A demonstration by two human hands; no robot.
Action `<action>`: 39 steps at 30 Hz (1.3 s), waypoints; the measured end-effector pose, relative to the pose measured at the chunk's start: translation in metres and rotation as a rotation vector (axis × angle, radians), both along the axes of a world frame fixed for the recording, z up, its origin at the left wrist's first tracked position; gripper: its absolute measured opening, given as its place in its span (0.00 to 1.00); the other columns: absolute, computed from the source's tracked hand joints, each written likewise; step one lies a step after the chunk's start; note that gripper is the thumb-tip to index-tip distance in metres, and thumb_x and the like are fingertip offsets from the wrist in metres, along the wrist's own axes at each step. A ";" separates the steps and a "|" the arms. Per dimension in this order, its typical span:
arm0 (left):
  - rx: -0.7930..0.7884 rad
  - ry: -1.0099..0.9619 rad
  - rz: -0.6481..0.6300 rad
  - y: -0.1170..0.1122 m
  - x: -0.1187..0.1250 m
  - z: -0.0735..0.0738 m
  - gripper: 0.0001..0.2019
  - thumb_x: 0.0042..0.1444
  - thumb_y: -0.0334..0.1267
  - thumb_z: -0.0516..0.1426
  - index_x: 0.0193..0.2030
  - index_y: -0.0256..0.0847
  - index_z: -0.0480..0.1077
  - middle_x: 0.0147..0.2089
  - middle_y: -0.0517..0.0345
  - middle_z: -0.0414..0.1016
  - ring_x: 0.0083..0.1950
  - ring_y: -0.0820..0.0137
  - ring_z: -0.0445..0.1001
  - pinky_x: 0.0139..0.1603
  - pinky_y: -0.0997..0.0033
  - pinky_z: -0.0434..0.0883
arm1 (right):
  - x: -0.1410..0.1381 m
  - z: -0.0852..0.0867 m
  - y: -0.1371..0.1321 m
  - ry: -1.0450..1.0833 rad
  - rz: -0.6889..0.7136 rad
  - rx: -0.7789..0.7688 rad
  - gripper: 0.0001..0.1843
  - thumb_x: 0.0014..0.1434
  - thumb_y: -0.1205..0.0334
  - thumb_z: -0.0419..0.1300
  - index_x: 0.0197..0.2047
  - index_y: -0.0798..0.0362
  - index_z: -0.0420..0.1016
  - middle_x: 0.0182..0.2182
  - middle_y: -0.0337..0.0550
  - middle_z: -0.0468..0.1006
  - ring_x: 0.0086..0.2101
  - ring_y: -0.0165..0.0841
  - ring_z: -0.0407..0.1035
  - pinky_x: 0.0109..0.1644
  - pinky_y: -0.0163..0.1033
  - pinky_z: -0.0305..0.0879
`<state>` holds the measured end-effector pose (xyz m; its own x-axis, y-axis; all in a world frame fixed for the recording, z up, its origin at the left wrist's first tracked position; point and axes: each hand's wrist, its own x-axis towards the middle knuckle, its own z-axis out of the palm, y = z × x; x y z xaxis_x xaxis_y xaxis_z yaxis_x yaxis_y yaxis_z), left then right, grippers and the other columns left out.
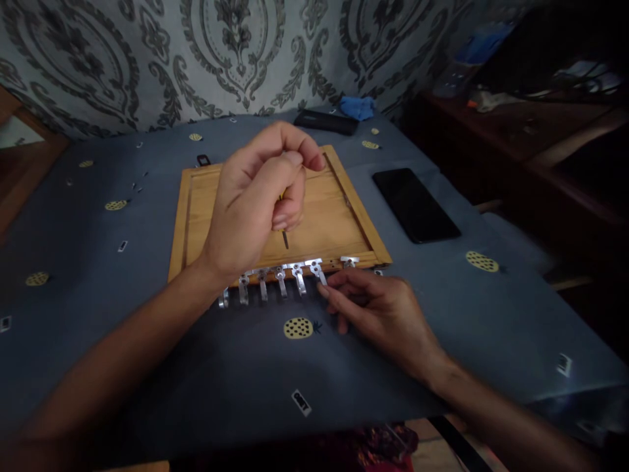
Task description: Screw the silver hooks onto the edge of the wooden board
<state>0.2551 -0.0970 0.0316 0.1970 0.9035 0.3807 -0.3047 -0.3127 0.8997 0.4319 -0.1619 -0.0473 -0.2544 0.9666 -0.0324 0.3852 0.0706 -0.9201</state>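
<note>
A shallow wooden tray (344, 196) lies on a blue-grey patterned tablecloth. Along its near edge runs a row of several small metal brackets (280, 278). My left hand (258, 196) hovers over the tray, closed in a fist round a small screwdriver (285, 239) whose dark tip points down at the wood. My right hand (378, 308) rests on the cloth just right of the row, its fingertips touching the rightmost brackets, fingers curled together.
A black phone (415, 204) lies right of the tray. A dark flat case (325, 122) and a blue cloth (358, 107) sit at the table's far edge. Dark wooden furniture (531, 137) stands to the right. Small stickers and bits dot the cloth.
</note>
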 end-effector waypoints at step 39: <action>-0.091 0.973 0.251 0.016 -0.094 -0.053 0.09 0.56 0.44 0.55 0.32 0.41 0.68 0.29 0.60 0.72 0.29 0.70 0.69 0.31 0.70 0.63 | 0.019 0.016 0.017 -0.341 0.011 0.454 0.10 0.65 0.55 0.59 0.40 0.48 0.79 0.31 0.43 0.82 0.30 0.35 0.76 0.34 0.40 0.72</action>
